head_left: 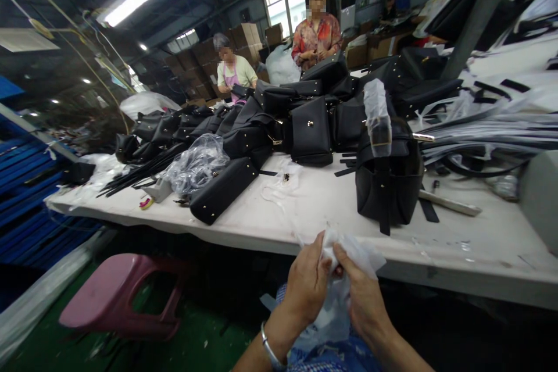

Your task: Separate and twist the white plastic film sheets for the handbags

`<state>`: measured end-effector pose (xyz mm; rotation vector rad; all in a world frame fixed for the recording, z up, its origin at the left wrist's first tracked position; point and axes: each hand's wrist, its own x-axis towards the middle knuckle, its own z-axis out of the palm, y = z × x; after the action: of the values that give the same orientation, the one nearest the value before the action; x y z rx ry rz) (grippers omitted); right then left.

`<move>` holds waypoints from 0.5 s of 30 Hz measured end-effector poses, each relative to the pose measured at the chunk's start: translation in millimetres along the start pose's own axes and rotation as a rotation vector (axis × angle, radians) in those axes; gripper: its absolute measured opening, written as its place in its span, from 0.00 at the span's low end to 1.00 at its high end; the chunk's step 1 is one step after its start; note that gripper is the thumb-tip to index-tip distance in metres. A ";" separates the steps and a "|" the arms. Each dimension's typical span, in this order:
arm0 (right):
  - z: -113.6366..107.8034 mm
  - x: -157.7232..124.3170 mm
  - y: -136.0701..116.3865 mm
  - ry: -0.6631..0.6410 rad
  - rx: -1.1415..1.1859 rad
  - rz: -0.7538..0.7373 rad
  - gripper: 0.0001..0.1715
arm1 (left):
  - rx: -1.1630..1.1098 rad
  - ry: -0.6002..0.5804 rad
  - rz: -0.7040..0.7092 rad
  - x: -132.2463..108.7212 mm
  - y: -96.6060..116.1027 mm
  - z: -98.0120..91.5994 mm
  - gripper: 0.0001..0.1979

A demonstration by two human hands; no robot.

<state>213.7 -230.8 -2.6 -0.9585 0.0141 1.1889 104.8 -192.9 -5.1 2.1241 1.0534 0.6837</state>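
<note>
Both of my hands are close together just off the table's near edge, gripping a whitish translucent plastic bag [360,253]. My left hand [307,279] has its fingers closed on the bag's left side. On the other side my right hand [361,285] pinches it, thumb on top. Part of the bag hangs down below the hands. Beyond them on the table stands a black handbag [379,192] with a strip of clear wrap [377,116] around its handle. Further left, a black bag [224,192] lies on its side, its base with small metal studs facing me.
A long white table [270,215] carries a heap of black bags [311,131]. Crumpled clear plastic [198,163] lies at left, wrapped straps [488,128] at right. A pink stool [108,290] stands on the floor at left. Two people [316,38] [235,70] are across the table.
</note>
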 end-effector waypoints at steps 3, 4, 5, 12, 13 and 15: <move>-0.8 -3.8 -1.6 -0.007 -0.007 0.033 0.25 | -0.018 -0.054 0.034 0.3 -0.2 -1.3 0.47; -1.2 -5.1 -2.0 -0.019 -0.014 0.047 0.25 | -0.027 -0.071 0.018 1.1 -0.1 -2.2 0.49; -1.7 -6.1 -2.2 -0.034 -0.025 0.060 0.26 | -0.038 -0.089 0.000 2.3 0.1 -3.5 0.50; -10.7 -5.3 -0.1 -0.118 -0.204 0.036 0.29 | -0.190 -0.204 0.015 12.3 6.4 -21.5 0.44; -12.5 -4.8 0.6 -0.132 -0.227 0.012 0.29 | -0.204 -0.216 0.010 13.1 7.8 -24.9 0.44; -14.8 -4.1 1.9 -0.154 -0.255 -0.027 0.29 | -0.222 -0.245 0.005 14.3 10.6 -31.4 0.44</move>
<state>217.3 -243.2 -11.0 -1.0830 -0.2783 1.2565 96.0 -175.6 25.3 1.9597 0.8008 0.5015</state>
